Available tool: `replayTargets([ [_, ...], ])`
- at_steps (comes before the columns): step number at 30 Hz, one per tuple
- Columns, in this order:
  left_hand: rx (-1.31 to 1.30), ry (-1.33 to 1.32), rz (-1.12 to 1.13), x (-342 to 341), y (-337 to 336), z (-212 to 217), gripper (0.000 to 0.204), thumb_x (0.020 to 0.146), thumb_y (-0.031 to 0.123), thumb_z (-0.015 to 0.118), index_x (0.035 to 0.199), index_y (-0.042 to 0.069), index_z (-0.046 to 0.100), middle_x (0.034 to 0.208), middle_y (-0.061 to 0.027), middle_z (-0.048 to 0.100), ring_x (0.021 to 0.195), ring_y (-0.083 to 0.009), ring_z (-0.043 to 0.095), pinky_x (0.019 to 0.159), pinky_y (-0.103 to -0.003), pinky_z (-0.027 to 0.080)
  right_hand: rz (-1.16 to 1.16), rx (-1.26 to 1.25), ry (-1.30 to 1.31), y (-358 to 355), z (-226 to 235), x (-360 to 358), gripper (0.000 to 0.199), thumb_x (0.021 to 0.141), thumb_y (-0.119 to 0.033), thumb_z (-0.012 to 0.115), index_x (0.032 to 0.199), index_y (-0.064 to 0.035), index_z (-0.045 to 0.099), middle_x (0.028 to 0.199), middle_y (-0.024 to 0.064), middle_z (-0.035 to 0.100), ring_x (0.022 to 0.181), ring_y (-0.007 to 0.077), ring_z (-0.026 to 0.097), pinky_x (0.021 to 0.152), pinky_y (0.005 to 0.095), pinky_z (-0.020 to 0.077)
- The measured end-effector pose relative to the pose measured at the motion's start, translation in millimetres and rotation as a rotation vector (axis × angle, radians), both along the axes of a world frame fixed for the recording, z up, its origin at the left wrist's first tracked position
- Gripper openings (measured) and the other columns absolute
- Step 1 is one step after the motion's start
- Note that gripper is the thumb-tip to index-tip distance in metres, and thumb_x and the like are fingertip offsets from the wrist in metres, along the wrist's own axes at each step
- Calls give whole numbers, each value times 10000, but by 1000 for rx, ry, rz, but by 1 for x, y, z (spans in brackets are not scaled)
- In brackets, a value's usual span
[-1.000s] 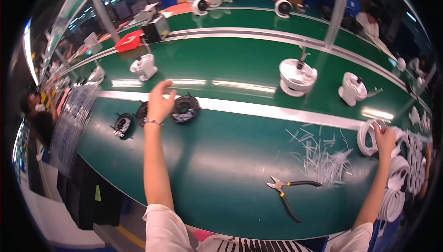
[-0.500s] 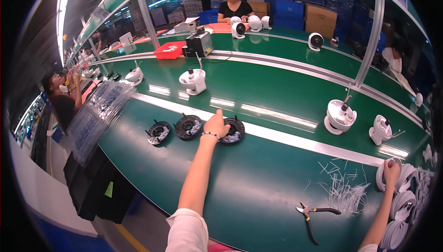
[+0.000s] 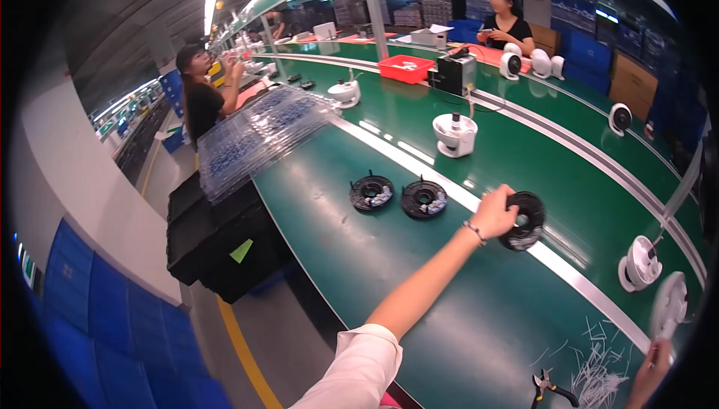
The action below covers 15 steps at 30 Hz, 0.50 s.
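left hand (image 3: 494,213) stretched out, fingers curled on rim of black spool (image 3: 524,220) resting on the green worktop (image 3: 419,289) by the white stripe | two matching spools (image 3: 398,196) beside | right hand (image 3: 650,373) at frame edge near white disc (image 3: 669,306), grip unclear

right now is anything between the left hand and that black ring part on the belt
Nothing visible: the left hand already rests on the black ring part, fingers on its near rim. The two other black rings lie apart, farther along the green belt.
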State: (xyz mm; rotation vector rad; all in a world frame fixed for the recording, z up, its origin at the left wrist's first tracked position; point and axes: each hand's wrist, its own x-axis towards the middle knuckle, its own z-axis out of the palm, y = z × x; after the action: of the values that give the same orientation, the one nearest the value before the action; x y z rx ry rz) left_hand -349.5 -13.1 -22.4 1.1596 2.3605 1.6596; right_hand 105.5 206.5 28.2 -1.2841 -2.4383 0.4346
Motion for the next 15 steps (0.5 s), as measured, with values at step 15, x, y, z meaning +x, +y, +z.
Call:
replayTargets([
  [15,428,-583,-262,77,29,-105,196,837,39,459,1013,-5,383,898,-91,537,795,-111,542,675,-229,458,899,297,-178,-145,-7,-153,419,575,-287,722,819,6,548,924,179,533,948,327,462,819,433,357],
])
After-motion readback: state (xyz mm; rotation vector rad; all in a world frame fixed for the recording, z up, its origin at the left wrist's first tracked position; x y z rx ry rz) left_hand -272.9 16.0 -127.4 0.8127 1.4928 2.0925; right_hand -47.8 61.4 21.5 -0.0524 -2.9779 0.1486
